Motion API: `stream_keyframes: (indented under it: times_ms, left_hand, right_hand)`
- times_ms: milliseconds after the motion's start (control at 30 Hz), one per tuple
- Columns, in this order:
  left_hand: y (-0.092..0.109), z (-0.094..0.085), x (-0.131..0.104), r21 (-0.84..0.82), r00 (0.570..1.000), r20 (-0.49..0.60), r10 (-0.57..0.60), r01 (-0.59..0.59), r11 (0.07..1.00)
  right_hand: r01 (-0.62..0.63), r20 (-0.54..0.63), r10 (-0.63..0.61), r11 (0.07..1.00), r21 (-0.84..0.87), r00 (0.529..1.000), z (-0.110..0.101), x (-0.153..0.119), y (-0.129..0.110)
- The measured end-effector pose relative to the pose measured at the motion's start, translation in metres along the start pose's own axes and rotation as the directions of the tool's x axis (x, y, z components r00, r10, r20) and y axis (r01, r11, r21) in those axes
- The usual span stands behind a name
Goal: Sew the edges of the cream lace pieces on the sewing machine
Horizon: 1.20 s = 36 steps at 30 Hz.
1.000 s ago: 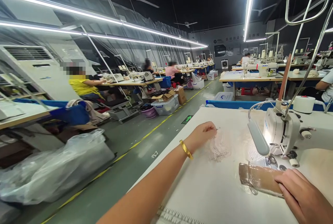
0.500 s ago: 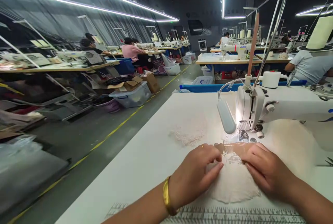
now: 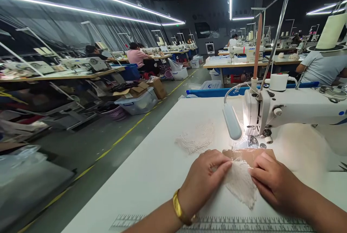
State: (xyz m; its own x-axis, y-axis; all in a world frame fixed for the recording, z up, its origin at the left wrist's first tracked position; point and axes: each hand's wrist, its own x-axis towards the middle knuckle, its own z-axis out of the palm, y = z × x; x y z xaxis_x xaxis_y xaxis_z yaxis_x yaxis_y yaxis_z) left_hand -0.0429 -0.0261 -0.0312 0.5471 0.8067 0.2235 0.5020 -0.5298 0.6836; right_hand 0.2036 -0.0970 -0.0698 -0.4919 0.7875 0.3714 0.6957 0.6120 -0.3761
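Observation:
A small piece of white lace fabric [image 3: 241, 182] lies between my hands, its lower end narrowed to a point. My left hand [image 3: 210, 171] pinches its upper left edge between thumb and forefinger. At the upper right edge, my right hand [image 3: 271, 175] has its fingers closed on the same piece. Just beyond sits a brown strip wrapped in clear tape [image 3: 251, 153], in front of the presser foot [image 3: 252, 140] of a white sewing machine [image 3: 271, 110]. Another lace piece [image 3: 196, 139] lies flat left of the machine.
A printed ruler scale [image 3: 233, 224] runs along the near side of the white table [image 3: 141, 189]. A grey lamp or guard [image 3: 232, 121] hangs left of the needle. Dark scissor tips [image 3: 343, 166] show at right. Several people work at machines beyond, across a yellow-lined aisle [image 3: 130, 130].
The lace between my hands has gone from a wide, spread shape to a narrower, pointed one. My right hand has shifted slightly left, uncovering more of the brown strip.

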Motion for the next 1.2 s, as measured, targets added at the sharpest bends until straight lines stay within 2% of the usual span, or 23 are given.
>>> stream_keyframes:
  times_ms: [100,167,200,267,300,333,400,467,533,633,800,967,1200]
  left_hand:
    - [0.011,-0.010,0.009,-0.223,0.997,0.005,-0.080,0.079,0.972]
    - [0.023,-0.017,0.013,-0.286,0.988,0.149,-0.029,0.071,0.956]
    - [0.030,-0.021,0.015,-0.311,0.964,0.264,0.026,0.060,0.949]
    - [0.042,-0.025,0.020,-0.335,0.875,0.466,0.132,0.036,0.942]
    - [0.046,-0.026,0.023,-0.333,0.840,0.517,0.164,0.021,0.943]
    - [0.049,-0.025,0.027,-0.321,0.829,0.531,0.176,0.005,0.947]
    - [0.048,-0.019,0.035,-0.272,0.855,0.498,0.147,-0.007,0.962]
    - [0.042,-0.012,0.041,-0.229,0.876,0.471,0.106,0.006,0.973]
    - [0.035,-0.005,0.045,-0.201,0.890,0.450,0.073,0.022,0.979]
    - [0.028,0.000,0.047,-0.208,0.914,0.403,0.047,0.041,0.977]
    - [0.028,0.004,0.046,-0.258,0.926,0.378,-0.013,0.118,0.959]
    - [0.027,0.011,0.048,-0.232,0.932,0.349,-0.097,0.186,0.955]
    - [0.024,0.010,0.046,-0.293,0.931,0.348,-0.108,0.217,0.931]
  right_hand:
    - [-0.006,0.000,0.006,1.000,0.012,1.000,0.000,0.001,-0.001]
    - [-0.034,-0.007,0.034,0.996,0.079,0.999,-0.003,0.002,-0.001]
    - [-0.065,-0.018,0.068,0.987,0.147,0.998,-0.006,0.002,-0.001]
    - [-0.163,-0.027,0.184,0.922,0.350,0.983,-0.013,0.003,0.000]
    - [-0.208,-0.012,0.242,0.860,0.466,0.970,-0.018,0.003,0.001]
    - [-0.244,0.021,0.283,0.784,0.571,0.959,-0.022,0.003,0.001]
    - [-0.289,0.114,0.298,0.649,0.704,0.948,-0.027,0.002,0.002]
    - [-0.328,0.176,0.299,0.603,0.727,0.938,-0.028,0.003,0.001]
    - [-0.390,0.182,0.374,0.614,0.687,0.909,-0.025,0.005,0.001]
    - [-0.442,0.126,0.483,0.627,0.642,0.867,-0.018,0.009,0.002]
    - [-0.433,0.087,0.506,0.623,0.651,0.858,-0.012,0.011,0.003]
    - [-0.431,0.039,0.529,0.645,0.631,0.848,-0.012,0.012,0.001]
    - [-0.427,0.048,0.520,0.643,0.636,0.853,-0.015,0.013,0.000]
